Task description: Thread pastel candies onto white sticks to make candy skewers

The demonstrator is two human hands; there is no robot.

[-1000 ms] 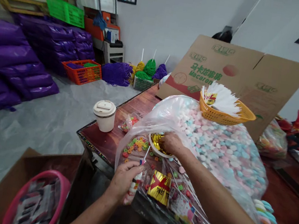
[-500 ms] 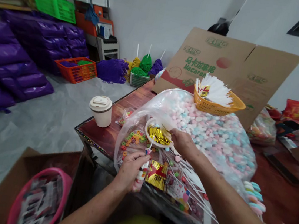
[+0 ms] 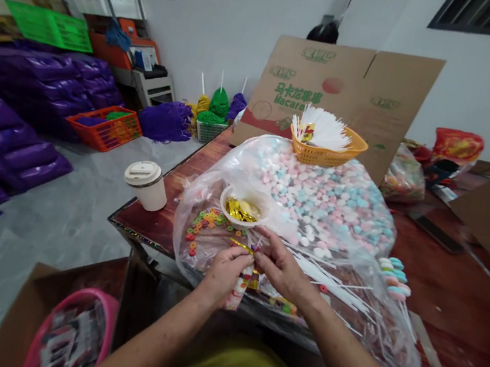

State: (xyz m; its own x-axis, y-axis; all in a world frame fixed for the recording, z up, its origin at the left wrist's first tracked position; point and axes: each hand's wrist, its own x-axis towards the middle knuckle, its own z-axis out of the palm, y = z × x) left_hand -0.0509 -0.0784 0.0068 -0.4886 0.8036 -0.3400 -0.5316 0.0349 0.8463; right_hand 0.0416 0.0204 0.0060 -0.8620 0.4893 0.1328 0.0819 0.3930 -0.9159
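Observation:
My left hand (image 3: 222, 275) is closed around a candy skewer in a printed clear wrapper (image 3: 236, 296), upright over the table's front edge. Across the wrapper's gathered neck lies a gold twist tie (image 3: 239, 244). My right hand (image 3: 281, 267) pinches at that neck, its fingertips close to the left thumb; its grip on the tie is partly hidden. Just beyond both hands stands a white bowl (image 3: 262, 218) containing gold twist ties (image 3: 235, 208). Colourful ring candies (image 3: 202, 224) lie on clear plastic to the left, and white sticks (image 3: 327, 280) spread out to the right.
A large clear bag of pastel marshmallows (image 3: 329, 205) covers mid-table, with an orange basket (image 3: 322, 157) of white sticks on it. A lidded cup (image 3: 149, 191) stands at the left edge. Marshmallow skewers (image 3: 396, 280) lie right. Below left is a pink basin (image 3: 38, 333) of packets.
My right hand has come from the bowl to the wrapper's neck, bringing a gold twist tie. My left hand still holds the wrapped skewer. The view has turned right.

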